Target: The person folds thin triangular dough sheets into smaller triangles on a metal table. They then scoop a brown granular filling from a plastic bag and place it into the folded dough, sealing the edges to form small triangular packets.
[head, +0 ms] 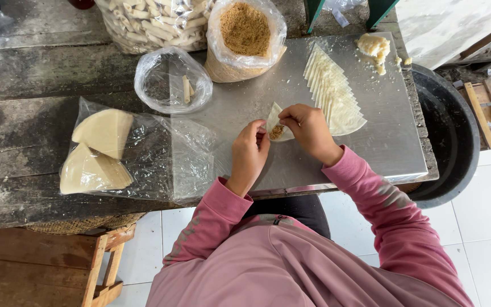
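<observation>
**Pastry wrapper pinched between both hands on a steel sheet**

Weathered grey planks carry a steel sheet (370,131), and on it, near the front edge, sits a small triangular wrapper (275,122) with a dab of brown filling (277,132) at its middle. The left hand (249,152) grips the wrapper's left edge, fingertips curled onto it just beside the filling. The right hand (309,128) closes over the right edge, fingers bent and touching the dough, so the wrapper lies between the two sets of fingertips.

Just right of the hands, a fanned row of cut wrappers (333,91) lies on the sheet. A lump of dough (373,46) rests at the far corner. An open bag of brown crumbs (245,37) stands behind the hands, beside a nearly empty clear bag (169,79). Further left, a plastic bag of stacked wrappers (100,150) lies on the planks.
</observation>
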